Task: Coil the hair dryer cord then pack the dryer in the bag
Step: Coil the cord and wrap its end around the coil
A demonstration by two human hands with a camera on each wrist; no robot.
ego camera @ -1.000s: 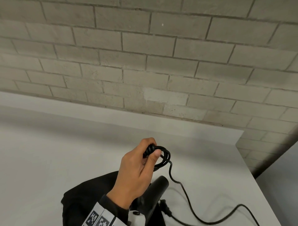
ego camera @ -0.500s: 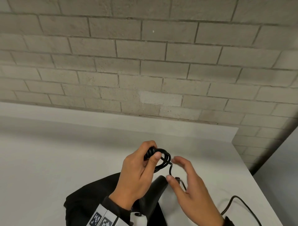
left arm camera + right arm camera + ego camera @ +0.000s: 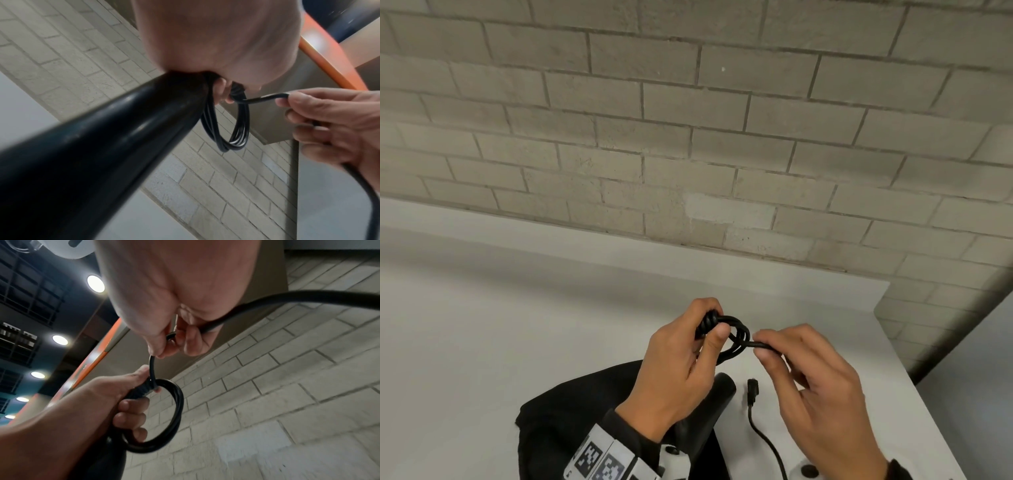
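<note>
While left hand point(image 3: 681, 363) grips dryer point(image 3: 98, 146) handle plus cord point(image 3: 739, 337) coils above table point(image 3: 517, 325) | right hand point(image 3: 815, 387) pinches loose cord beside coil | bag point(image 3: 571, 411) lies beneath

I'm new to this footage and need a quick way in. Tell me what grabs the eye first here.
The two hands meeting over the white table: the left hand grips a small coil of black cord, and the right hand pinches the loose strand beside it. Under the left wrist lies a black bag, with the plug on the table between the hands. Behind stands a pale brick wall.
</note>
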